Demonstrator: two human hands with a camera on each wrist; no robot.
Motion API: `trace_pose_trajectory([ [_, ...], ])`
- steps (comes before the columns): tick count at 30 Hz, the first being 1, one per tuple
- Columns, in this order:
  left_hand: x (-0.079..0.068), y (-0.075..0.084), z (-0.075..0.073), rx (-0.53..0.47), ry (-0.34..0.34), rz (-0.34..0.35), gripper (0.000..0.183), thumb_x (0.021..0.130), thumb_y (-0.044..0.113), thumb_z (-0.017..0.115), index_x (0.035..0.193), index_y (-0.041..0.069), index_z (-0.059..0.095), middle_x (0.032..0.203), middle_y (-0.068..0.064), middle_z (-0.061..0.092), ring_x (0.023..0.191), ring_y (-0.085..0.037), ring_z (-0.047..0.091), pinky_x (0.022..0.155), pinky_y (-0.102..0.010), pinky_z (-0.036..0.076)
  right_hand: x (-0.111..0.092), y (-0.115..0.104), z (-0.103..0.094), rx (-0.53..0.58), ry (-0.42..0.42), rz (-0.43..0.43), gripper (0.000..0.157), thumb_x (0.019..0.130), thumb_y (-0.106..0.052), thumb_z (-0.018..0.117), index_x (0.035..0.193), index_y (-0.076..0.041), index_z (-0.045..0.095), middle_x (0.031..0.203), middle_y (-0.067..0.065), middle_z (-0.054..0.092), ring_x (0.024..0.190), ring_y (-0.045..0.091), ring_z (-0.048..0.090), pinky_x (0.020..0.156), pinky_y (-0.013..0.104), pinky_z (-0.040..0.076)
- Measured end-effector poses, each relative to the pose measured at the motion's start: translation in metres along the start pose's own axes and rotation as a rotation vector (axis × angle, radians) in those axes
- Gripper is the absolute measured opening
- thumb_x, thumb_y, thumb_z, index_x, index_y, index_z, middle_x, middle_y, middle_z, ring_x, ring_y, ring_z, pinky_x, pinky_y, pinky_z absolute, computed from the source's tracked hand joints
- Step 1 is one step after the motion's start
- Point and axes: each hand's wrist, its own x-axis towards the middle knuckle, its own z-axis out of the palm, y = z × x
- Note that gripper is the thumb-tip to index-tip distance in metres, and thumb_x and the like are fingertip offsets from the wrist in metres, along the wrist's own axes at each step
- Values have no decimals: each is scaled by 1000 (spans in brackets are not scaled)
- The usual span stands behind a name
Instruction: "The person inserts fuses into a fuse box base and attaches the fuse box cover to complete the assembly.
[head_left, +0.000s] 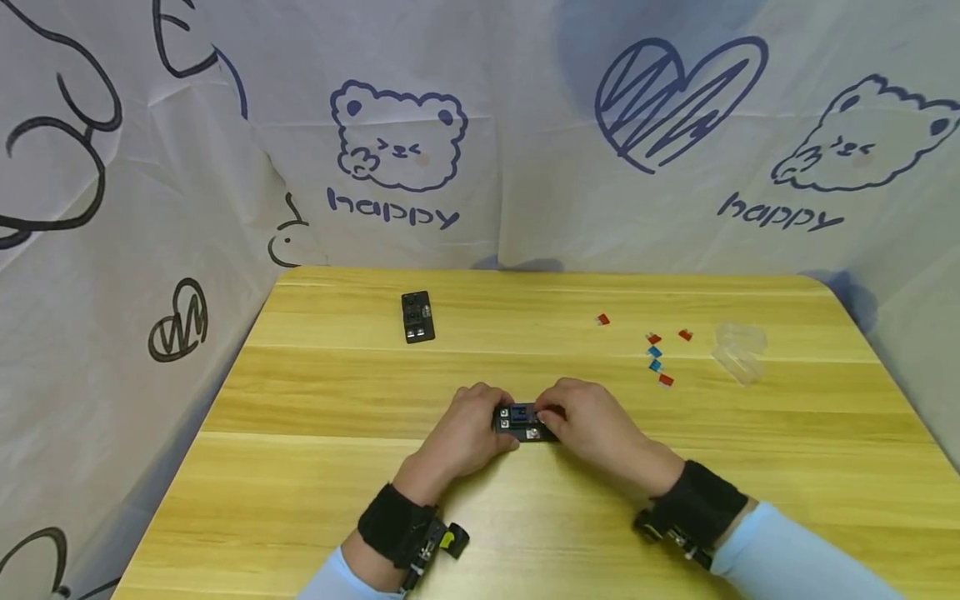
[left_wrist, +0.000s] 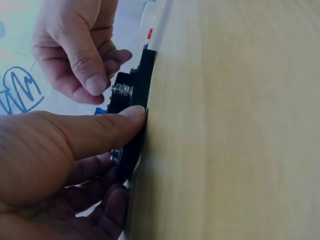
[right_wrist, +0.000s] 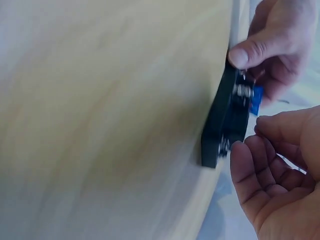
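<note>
My left hand [head_left: 471, 427] grips one end of a black fuse block [head_left: 517, 435] low over the table, thumb along the near edge and fingers behind it. Metal bolts [left_wrist: 121, 90] stand up from the block. A blue blade fuse [right_wrist: 257, 100] sits in it toward the left-hand end. The curled fingers and thumb of my right hand [head_left: 591, 421] come together at the block's right part. I cannot tell whether those fingertips pinch anything.
A second black fuse block [head_left: 417, 317] lies at the back left of the wooden table [head_left: 315, 500]. Several loose fuses, including a red fuse [head_left: 666, 381] and a blue fuse [head_left: 655, 352], lie at the back right, beside clear plastic pieces [head_left: 738, 350]. Drawn-on white cloth [head_left: 540, 167] hangs behind.
</note>
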Motion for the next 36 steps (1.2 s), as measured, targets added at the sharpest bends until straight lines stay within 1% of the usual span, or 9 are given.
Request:
trace_pose_trajectory([
  [6,0,1,0,-10,-4,-12,48,76,28,81,116,11,61,113,-3,58,98,-21,47,86,-37,45,-2,16,-18,-12,18,76,7,88,-19,69,92,-14,73,85,-3,65,73,11,56,66,33,49],
  [13,-1,2,-1,-18,-11,-32,50,76,28,81,118,12,61,117,-3,58,99,-21,46,88,-37,45,-9,44,-35,-43,30,156,12,90,-19,67,97,-11,73,89,3,68,75,16,59,65,37,50],
  [17,-1,3,-1,-26,-13,-38,50,76,28,81,118,12,61,116,-4,58,99,-21,46,87,-37,44,-15,60,-45,-68,10,206,14,91,-18,65,99,-9,72,92,7,69,78,21,61,68,41,51],
  [23,-1,2,-1,-25,-12,-38,50,75,28,81,118,12,61,116,-3,58,99,-21,46,88,-37,44,-26,82,-57,-98,-40,280,16,92,-16,63,100,-5,70,90,11,68,76,24,61,66,42,50],
  [25,-1,2,-1,-23,-12,-36,49,75,28,81,117,13,61,116,-3,58,99,-21,46,88,-37,44,-28,88,-60,-104,-45,292,16,92,-15,62,100,-3,70,89,12,68,74,24,61,65,43,50],
  [31,-1,2,-1,-23,-10,-34,49,75,27,82,116,13,61,114,-2,58,98,-21,46,87,-37,44,-32,100,-68,-118,-60,324,18,89,-11,62,101,1,66,86,13,67,71,22,58,63,41,48],
  [36,-1,2,-1,-16,-10,-31,49,74,28,82,116,13,61,113,-2,58,98,-21,46,87,-36,44,-35,106,-75,-134,-107,369,24,85,-11,64,103,5,64,87,17,65,77,29,59,65,45,49],
])
